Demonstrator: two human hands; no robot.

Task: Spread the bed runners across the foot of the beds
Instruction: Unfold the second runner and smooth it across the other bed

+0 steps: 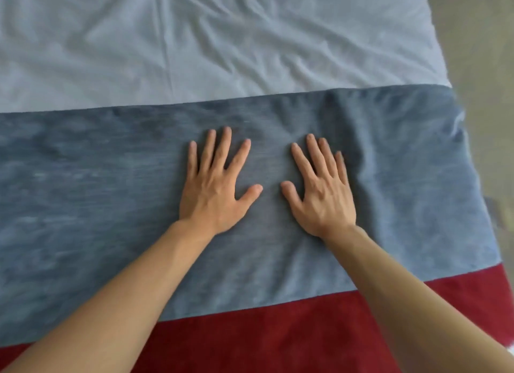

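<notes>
Both hands lie flat, palms down, side by side: the left hand [214,189] has its fingers [222,147] straight and fanned apart with the thumb held out toward the other hand, and the right hand [324,194] has its fingers [314,155] straight too, held a little closer together, its thumb pointing back at the left one; neither pinches or grips anything. Directly under every fingertip and both palms is the soft blue-grey chenille bed runner [111,205], a broad band that runs out sideways from the hands in both directions, past the left little finger to the frame edge and past the right little finger to where it drapes over the bed's side. Beyond the fingertips its far hem lies straight against the creased white bed sheet [222,44]; behind the wrists its near hem overlaps a dark red plush cloth [278,342], possibly a second runner. The step in hand looks like smoothing, the runner being already laid across the bed's foot. Faint ripples remain near the right fingers, so the next move likely calls for sliding both flat palms outward, away from each other, pressing lightly so the cloth flattens rather than bunches or shifts off line
</notes>
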